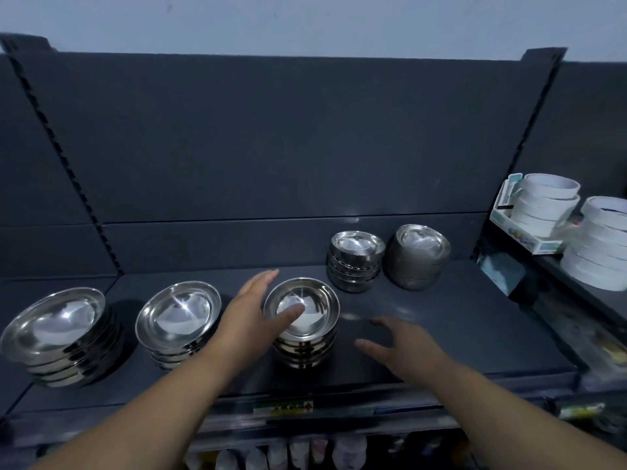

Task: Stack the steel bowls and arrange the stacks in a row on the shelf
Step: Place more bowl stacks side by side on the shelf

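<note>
On dark shelf, five upright stacks of steel bowls, mouths upward: far-left stack, second stack and middle stack in front, rear stack and rear-right stack behind. Left hand: grip open, fingers straight beside middle stack, thumb over top bowl. Right hand: grip open, spread, holding nothing, right of middle stack.
</note>
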A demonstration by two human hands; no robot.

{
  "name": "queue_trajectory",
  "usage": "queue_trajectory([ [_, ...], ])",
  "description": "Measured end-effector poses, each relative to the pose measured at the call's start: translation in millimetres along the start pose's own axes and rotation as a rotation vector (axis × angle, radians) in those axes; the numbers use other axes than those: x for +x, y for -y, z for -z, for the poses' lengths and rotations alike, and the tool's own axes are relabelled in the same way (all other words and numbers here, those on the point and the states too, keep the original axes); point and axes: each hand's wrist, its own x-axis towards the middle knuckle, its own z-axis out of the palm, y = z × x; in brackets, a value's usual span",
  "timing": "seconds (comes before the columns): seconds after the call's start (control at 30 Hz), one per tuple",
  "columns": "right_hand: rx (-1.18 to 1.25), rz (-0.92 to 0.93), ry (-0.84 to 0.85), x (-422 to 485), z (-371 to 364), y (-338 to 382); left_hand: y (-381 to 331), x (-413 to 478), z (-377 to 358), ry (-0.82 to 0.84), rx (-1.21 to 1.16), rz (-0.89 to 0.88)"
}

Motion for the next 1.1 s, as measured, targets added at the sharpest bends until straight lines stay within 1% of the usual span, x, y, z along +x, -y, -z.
queue_trajectory([
  [0.1,-0.112,-0.057,-0.014,3,11,-11,-13,19,6,0.068,0.124,-0.020],
  [0.2,-0.148,-0.094,-0.040,12,19,-15,-26,40,8,0.120,0.210,-0.058],
  [0.37,-0.108,-0.082,-0.099,37,30,-20,-50,88,-2,0.159,0.330,-0.151],
  [0.47,-0.079,-0.068,-0.117,55,32,-26,-55,120,-12,0.236,0.418,-0.162],
  [0.57,-0.046,-0.053,-0.077,72,27,-32,-52,147,-23,0.356,0.507,-0.143],
  [0.73,0.013,-0.038,-0.018,100,17,-40,-30,177,-40,0.457,0.597,-0.125],
  [0.83,0.068,-0.035,-0.013,116,12,-45,-17,189,-49,0.513,0.604,-0.135],
  [0.93,0.120,-0.020,-0.034,129,8,-51,-8,198,-56,0.554,0.553,-0.171],
  [1.1,0.194,0.016,-0.058,141,1,-53,-1,200,-72,0.535,0.309,-0.148],
])
